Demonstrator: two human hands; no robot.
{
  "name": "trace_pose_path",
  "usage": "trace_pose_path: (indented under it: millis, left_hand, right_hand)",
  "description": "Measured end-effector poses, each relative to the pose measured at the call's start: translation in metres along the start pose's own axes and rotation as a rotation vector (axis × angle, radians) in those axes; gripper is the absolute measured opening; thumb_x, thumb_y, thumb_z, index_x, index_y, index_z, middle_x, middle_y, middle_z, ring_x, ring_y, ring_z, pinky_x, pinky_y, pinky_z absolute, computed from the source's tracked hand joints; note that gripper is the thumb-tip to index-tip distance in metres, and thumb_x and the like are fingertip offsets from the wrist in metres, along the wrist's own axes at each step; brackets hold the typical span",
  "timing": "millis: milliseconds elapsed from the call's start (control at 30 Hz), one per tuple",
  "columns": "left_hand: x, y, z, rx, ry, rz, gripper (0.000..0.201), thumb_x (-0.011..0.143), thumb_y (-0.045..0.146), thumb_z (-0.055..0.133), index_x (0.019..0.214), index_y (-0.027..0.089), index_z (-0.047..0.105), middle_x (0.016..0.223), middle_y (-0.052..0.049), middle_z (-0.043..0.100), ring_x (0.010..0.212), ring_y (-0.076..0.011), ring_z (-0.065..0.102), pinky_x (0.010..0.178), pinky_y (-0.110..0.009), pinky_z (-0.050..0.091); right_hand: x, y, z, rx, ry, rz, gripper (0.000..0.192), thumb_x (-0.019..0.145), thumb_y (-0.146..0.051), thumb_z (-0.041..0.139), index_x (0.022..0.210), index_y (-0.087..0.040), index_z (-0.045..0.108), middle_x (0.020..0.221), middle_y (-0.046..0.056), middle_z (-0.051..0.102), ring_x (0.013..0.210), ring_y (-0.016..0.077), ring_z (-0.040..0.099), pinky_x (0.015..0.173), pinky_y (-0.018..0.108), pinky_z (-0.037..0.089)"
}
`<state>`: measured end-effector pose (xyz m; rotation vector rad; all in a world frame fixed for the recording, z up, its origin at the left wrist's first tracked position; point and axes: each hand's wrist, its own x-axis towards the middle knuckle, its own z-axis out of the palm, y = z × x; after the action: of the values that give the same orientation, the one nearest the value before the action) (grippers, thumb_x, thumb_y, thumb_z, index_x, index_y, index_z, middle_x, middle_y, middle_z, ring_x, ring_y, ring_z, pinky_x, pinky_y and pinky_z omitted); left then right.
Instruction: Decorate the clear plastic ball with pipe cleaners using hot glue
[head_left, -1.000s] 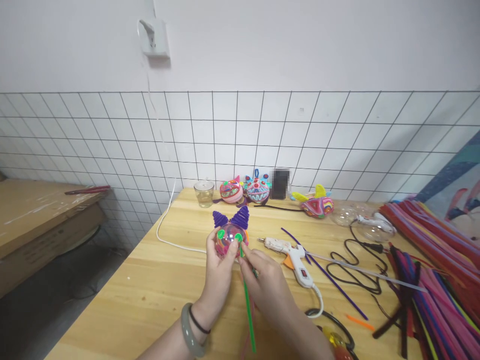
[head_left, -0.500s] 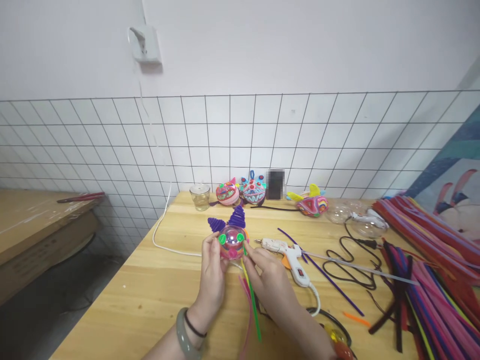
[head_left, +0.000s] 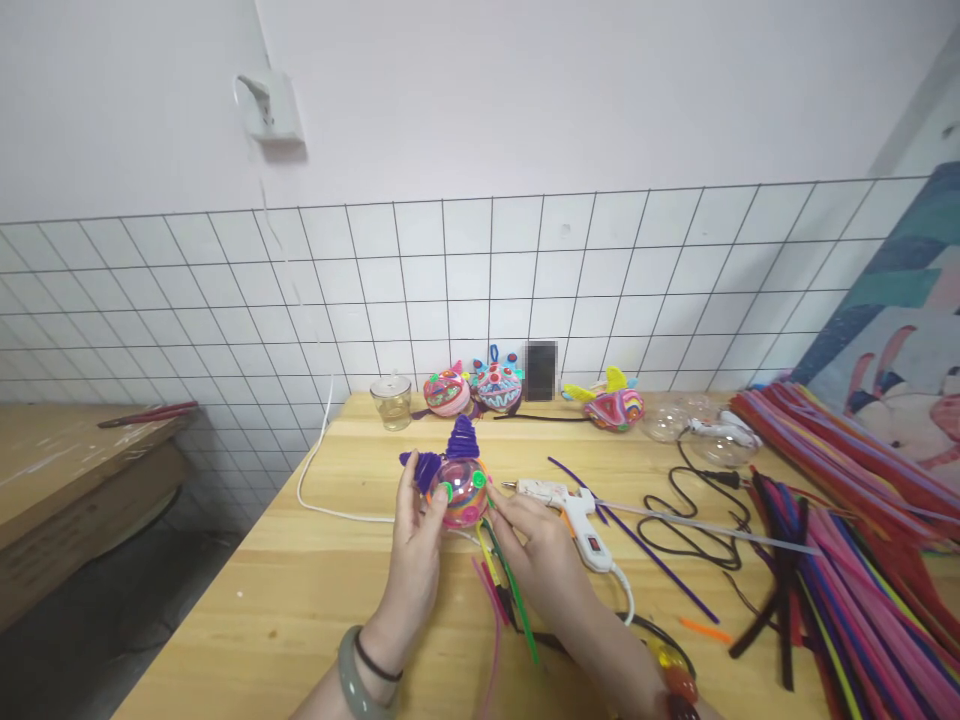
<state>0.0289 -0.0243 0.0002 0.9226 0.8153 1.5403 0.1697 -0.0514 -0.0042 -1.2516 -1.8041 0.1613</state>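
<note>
My left hand (head_left: 415, 555) grips a small clear ball figure (head_left: 459, 487) with purple coiled ears, green eyes and pink filling, held just above the wooden table (head_left: 300, 590). My right hand (head_left: 541, 555) pinches a green pipe cleaner (head_left: 519, 590) whose top end meets the figure's right side. Pink and yellow pipe cleaners (head_left: 489, 590) lie under my right hand. A jade bangle and a black band sit on my left wrist.
A white glue gun (head_left: 574, 507) lies right of my hands, with black cords (head_left: 697, 520) beyond it. Piles of pipe cleaners (head_left: 847, 530) fill the right side. Finished figures (head_left: 472, 390) (head_left: 611, 405) and a glass cup (head_left: 393, 400) stand by the tiled wall.
The figure has turned in my left hand, so its purple ears tilt left. The green pipe cleaner swung from near upright to a slant down-right. The view shifted slightly rightwards.
</note>
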Motion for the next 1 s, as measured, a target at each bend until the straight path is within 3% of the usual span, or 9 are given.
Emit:
trace_pose_path:
  millis: [300, 467, 667, 800, 1000]
  left_hand:
    - [0.003, 0.009, 0.002, -0.062, 0.024, -0.084, 0.104, 0.068, 0.036, 0.077, 0.146, 0.044, 0.009, 0.132, -0.005, 0.053, 0.115, -0.0201, 0.059, 0.091, -0.032, 0.049]
    - [0.001, 0.013, 0.002, -0.198, -0.038, -0.119, 0.092, 0.078, 0.047, 0.065, 0.147, 0.045, 0.005, 0.115, -0.005, 0.062, 0.099, -0.0192, 0.065, 0.084, -0.036, 0.053]
    - [0.001, 0.018, 0.004, -0.325, -0.043, -0.166, 0.068, 0.083, 0.056, 0.054, 0.143, 0.044, 0.023, 0.108, -0.005, 0.063, 0.094, -0.0214, 0.065, 0.079, -0.040, 0.054]
    - [0.002, 0.019, 0.003, -0.363, -0.017, -0.189, 0.056, 0.085, 0.059, 0.047, 0.135, 0.037, 0.039, 0.104, -0.005, 0.064, 0.084, -0.0195, 0.065, 0.075, -0.041, 0.056]
    - [0.010, 0.034, -0.004, -0.298, -0.052, -0.295, 0.063, 0.085, 0.065, 0.039, 0.128, 0.020, 0.048, 0.097, -0.012, 0.069, 0.086, -0.0255, 0.067, 0.070, -0.042, 0.055]
  right_hand:
    - [0.003, -0.005, -0.006, 0.098, 0.055, 0.021, 0.033, 0.092, -0.018, 0.048, 0.120, -0.022, 0.066, 0.083, 0.006, 0.066, 0.079, 0.0192, 0.062, 0.072, 0.032, 0.053]
    - [0.005, -0.007, -0.008, 0.086, 0.107, 0.023, 0.030, 0.090, -0.025, 0.054, 0.117, -0.019, 0.067, 0.097, 0.010, 0.063, 0.090, 0.0214, 0.062, 0.081, 0.034, 0.053]
    - [0.004, -0.002, -0.005, 0.076, 0.178, 0.019, 0.044, 0.084, -0.026, 0.064, 0.127, -0.020, 0.059, 0.116, 0.013, 0.063, 0.109, 0.0248, 0.061, 0.091, 0.038, 0.052]
    - [0.002, 0.003, -0.002, 0.061, 0.213, 0.000, 0.045, 0.081, -0.026, 0.068, 0.125, -0.018, 0.060, 0.119, 0.015, 0.063, 0.111, 0.0256, 0.061, 0.094, 0.040, 0.051]
    - [0.004, 0.007, -0.008, 0.071, 0.130, -0.081, 0.049, 0.084, -0.026, 0.067, 0.131, -0.020, 0.055, 0.123, 0.013, 0.062, 0.113, 0.0247, 0.060, 0.097, 0.040, 0.050]
